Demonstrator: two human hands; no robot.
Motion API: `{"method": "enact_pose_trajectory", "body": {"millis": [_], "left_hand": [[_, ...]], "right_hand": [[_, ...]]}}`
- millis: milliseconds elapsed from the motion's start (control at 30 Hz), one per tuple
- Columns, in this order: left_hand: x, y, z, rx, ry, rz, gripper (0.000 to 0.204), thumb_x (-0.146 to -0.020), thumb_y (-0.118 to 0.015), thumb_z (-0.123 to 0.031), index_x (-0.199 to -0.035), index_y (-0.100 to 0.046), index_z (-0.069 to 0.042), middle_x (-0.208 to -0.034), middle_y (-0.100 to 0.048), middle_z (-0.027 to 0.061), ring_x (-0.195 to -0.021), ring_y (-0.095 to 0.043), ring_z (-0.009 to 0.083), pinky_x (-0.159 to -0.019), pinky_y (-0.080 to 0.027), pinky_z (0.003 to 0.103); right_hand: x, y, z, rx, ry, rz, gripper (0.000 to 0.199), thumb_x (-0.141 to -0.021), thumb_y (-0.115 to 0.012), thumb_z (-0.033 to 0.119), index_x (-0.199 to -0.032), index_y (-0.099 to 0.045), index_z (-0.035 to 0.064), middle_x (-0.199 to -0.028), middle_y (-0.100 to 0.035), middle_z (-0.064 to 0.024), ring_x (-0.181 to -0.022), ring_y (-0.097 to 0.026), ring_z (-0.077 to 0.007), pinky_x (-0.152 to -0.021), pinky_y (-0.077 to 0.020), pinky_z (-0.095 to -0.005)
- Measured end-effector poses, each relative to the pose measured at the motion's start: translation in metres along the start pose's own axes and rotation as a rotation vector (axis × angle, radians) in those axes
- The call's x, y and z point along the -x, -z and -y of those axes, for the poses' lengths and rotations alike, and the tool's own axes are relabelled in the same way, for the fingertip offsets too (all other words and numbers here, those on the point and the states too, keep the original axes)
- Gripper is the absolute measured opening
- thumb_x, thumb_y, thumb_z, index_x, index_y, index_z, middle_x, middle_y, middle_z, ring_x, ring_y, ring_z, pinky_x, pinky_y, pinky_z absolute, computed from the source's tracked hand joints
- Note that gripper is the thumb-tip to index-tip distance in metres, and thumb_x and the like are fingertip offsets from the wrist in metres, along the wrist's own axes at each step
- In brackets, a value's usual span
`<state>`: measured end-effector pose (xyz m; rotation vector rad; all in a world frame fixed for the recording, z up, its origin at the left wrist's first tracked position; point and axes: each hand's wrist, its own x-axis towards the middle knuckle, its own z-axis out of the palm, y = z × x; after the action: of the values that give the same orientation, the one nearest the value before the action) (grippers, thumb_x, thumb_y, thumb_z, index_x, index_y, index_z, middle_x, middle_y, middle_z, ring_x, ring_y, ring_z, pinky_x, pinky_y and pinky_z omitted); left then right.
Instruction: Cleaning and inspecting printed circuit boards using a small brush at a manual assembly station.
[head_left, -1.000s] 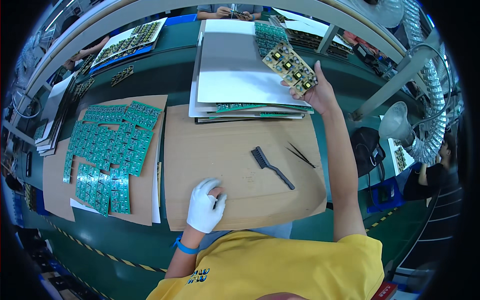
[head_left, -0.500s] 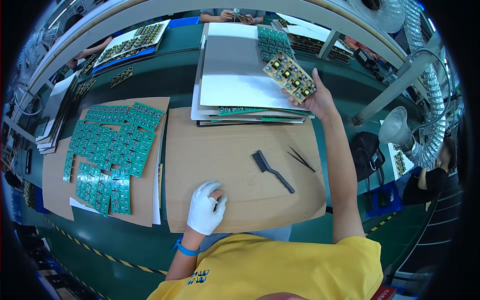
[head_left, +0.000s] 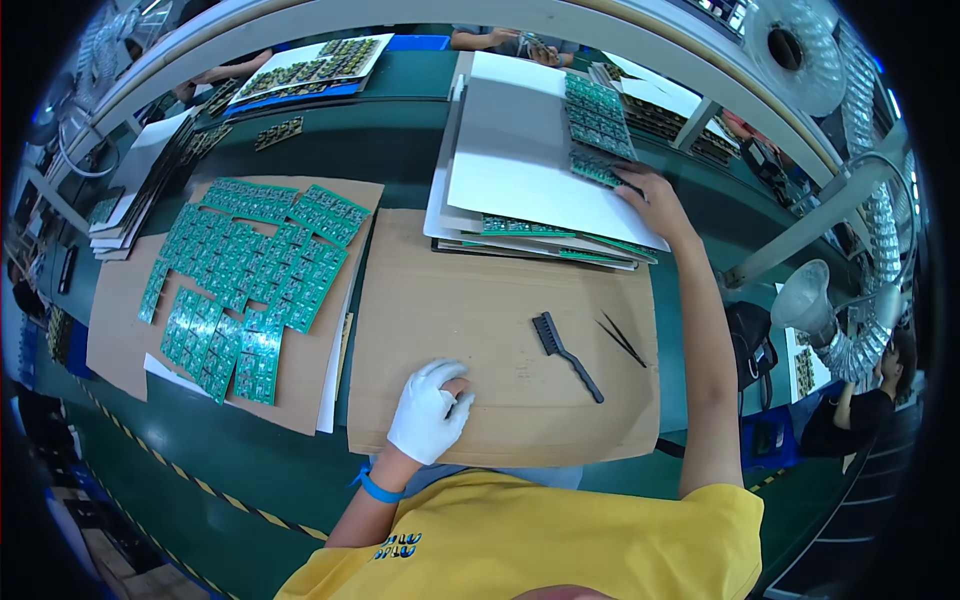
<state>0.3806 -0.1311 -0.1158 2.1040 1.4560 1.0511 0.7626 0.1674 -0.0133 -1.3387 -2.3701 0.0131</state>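
Observation:
My right hand (head_left: 655, 205) reaches to the far right of a stack of white sheets (head_left: 530, 185), its fingers closed on the near edge of a green circuit board (head_left: 594, 168). That board lies green side up, beside other green circuit boards (head_left: 598, 115) on the top sheet. My left hand (head_left: 432, 412), in a white glove with some bare fingertips, rests loosely curled over the near part of the cardboard (head_left: 450, 320); nothing shows in it. To its right lie a black brush (head_left: 567, 357) and dark tweezers (head_left: 622, 340).
Many green circuit boards (head_left: 250, 245) cover a cardboard sheet at left. A metal frame (head_left: 760, 210) and a clear hose with a funnel (head_left: 803, 300) stand at right. Another person's hands (head_left: 510, 40) work across the bench. More boards lie on a white sheet (head_left: 310, 75) at far left.
My right hand has lowered the circuit board onto the white sheet and turned it from component side to green side. The whole view has shifted slightly; my left hand stays curled on the cardboard.

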Motion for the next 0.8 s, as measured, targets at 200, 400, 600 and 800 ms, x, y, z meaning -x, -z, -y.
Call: {"method": "enact_pose_trajectory", "body": {"millis": [200,400,600,800], "left_hand": [[-0.001,0.0,0.003,0.032,-0.037,0.009,0.022,-0.082,-0.076,-0.007,-0.102,-0.069,-0.004,-0.114,-0.069,0.018,-0.112,-0.063,0.0413,-0.098,-0.05,0.049],[0.034,0.074,0.014,-0.282,0.207,-0.577,0.038,-0.078,-0.082,-0.011,-0.11,-0.066,0.001,-0.121,-0.064,0.0204,-0.113,-0.062,0.0407,-0.095,-0.05,0.049],[0.057,0.148,0.049,-0.784,0.648,-0.604,0.076,-0.066,-0.092,-0.029,-0.126,-0.061,0.006,-0.119,-0.06,0.0237,-0.111,-0.06,0.0401,-0.099,-0.049,0.046],[0.067,0.162,0.075,-0.557,0.703,-0.484,0.081,-0.064,-0.092,-0.031,-0.127,-0.06,0.008,-0.119,-0.058,0.0223,-0.115,-0.058,0.0378,-0.103,-0.048,0.045]], "right_hand": [[-0.011,-0.028,-0.021,0.257,-0.154,-0.169,0.041,-0.097,-0.068,0.021,-0.135,-0.067,0.0038,-0.134,-0.062,-0.0269,-0.121,-0.059,-0.0445,-0.105,-0.0466,-0.0457],[0.059,-0.009,0.086,-0.033,-0.049,-0.421,0.026,-0.098,-0.068,0.013,-0.12,-0.069,-0.0018,-0.112,-0.069,-0.0208,-0.098,-0.066,-0.0372,-0.088,-0.0529,-0.0401],[0.171,-0.032,0.165,-0.16,-0.302,-0.197,0.018,-0.093,-0.072,0.01,-0.105,-0.071,-0.0037,-0.097,-0.071,-0.0184,-0.085,-0.067,-0.0309,-0.078,-0.0535,-0.0362],[0.194,-0.058,0.22,-0.067,-0.244,-0.137,0.024,-0.088,-0.077,0.012,-0.104,-0.068,-0.004,-0.1,-0.067,-0.0192,-0.093,-0.065,-0.0396,-0.082,-0.0529,-0.0481]]}}
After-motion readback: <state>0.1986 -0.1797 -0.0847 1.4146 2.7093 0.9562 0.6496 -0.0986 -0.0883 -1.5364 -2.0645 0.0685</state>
